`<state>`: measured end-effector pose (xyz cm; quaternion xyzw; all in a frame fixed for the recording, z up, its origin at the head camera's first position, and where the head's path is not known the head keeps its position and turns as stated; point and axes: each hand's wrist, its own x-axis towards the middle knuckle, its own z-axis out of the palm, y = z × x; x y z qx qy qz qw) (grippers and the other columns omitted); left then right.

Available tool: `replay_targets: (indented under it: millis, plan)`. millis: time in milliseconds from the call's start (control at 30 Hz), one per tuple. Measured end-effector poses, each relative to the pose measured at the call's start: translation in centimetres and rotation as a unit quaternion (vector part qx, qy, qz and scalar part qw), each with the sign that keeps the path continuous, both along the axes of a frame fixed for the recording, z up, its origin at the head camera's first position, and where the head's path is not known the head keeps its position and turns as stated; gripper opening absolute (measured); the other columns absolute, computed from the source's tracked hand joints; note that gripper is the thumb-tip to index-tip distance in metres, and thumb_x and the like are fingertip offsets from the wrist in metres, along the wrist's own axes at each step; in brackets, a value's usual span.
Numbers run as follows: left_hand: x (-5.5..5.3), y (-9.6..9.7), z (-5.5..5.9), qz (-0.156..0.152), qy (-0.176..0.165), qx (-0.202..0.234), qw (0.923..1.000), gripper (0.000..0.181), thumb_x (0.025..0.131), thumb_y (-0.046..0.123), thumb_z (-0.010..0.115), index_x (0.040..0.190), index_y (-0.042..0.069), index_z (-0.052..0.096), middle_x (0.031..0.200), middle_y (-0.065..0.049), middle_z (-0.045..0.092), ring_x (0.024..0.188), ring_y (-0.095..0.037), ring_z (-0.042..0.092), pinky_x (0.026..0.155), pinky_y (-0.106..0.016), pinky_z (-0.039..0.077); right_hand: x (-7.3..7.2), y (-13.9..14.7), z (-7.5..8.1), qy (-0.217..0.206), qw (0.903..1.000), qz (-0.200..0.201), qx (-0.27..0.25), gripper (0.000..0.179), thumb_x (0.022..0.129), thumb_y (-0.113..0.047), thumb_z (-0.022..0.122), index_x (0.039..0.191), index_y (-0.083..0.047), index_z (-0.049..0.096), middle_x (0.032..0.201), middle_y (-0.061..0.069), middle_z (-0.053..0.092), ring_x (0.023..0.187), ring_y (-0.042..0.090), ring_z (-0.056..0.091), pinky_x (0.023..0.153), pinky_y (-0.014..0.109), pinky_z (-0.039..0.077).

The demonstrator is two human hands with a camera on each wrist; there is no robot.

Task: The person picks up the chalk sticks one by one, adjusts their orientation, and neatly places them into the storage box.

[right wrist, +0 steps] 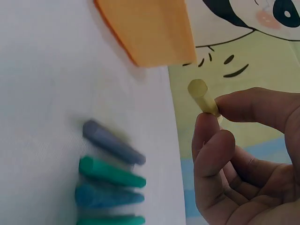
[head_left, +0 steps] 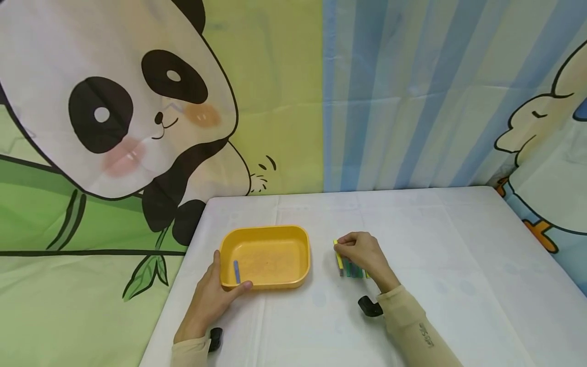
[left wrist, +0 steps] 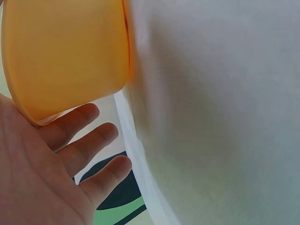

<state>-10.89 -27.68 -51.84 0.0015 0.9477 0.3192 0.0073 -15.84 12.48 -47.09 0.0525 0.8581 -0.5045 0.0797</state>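
Note:
A yellow chalk stick (right wrist: 202, 96) is pinched between the thumb and index finger of my right hand (head_left: 364, 253), raised off the table. Below it lies a row of chalk sticks: a grey one (right wrist: 112, 140), a green one (right wrist: 111, 172), a blue one (right wrist: 108, 195) and another green one (right wrist: 112, 220). My left hand (head_left: 212, 298) rests against the near left corner of a yellow-orange plastic tray (head_left: 302, 255). Its thumb lies along the near rim, while the fingers (left wrist: 75, 122) extend loosely along the outside. Inside the tray, toward the left, is one blue chalk stick (head_left: 236, 271).
A white cloth covers the table (head_left: 440, 255). Behind it hangs a printed curtain (head_left: 284, 102) with a panda and blue stripes. The tray stands left of the chalk row. Black wrist-camera parts (head_left: 369, 306) sit beside the right sleeve.

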Motion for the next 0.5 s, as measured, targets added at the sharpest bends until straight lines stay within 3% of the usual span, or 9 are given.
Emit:
replay_targets:
  millis: [133,367,500]
  plan:
    - [-0.1,0.0,-0.2,-0.001,0.001,-0.001,1.0,0.132,0.078,0.072,0.073,0.162,0.019,-0.013,0.164,-0.023,0.02,0.146,-0.043,0.03,0.115,-0.061,0.029,-0.4,-1.4,0.6,-0.004,0.9999,0.007,-0.005,0.021,0.089,-0.027,0.076,0.104,-0.012,0.075,0.089,-0.001,0.075,0.079,0.021,0.07,0.073,0.035,0.058]
    - [-0.1,0.0,-0.1,0.0,0.003,-0.002,1.0,0.132,0.077,0.073,0.074,0.162,0.019,-0.012,0.164,-0.023,0.021,0.146,-0.042,0.03,0.115,-0.061,0.029,-1.1,-3.9,2.1,0.006,0.9991,0.029,-0.031,0.018,0.089,-0.025,0.077,0.1,-0.011,0.075,0.086,-0.001,0.074,0.083,0.03,0.071,0.077,0.044,0.06]
    - [-0.1,0.0,0.0,0.0,0.003,-0.001,1.0,0.132,0.077,0.071,0.075,0.162,0.019,-0.012,0.164,-0.023,0.021,0.146,-0.042,0.031,0.115,-0.061,0.029,-1.3,-5.6,2.7,0.018,0.9976,0.048,-0.047,0.017,0.088,-0.024,0.077,0.1,-0.012,0.075,0.086,-0.002,0.075,0.085,0.032,0.071,0.073,0.039,0.06]
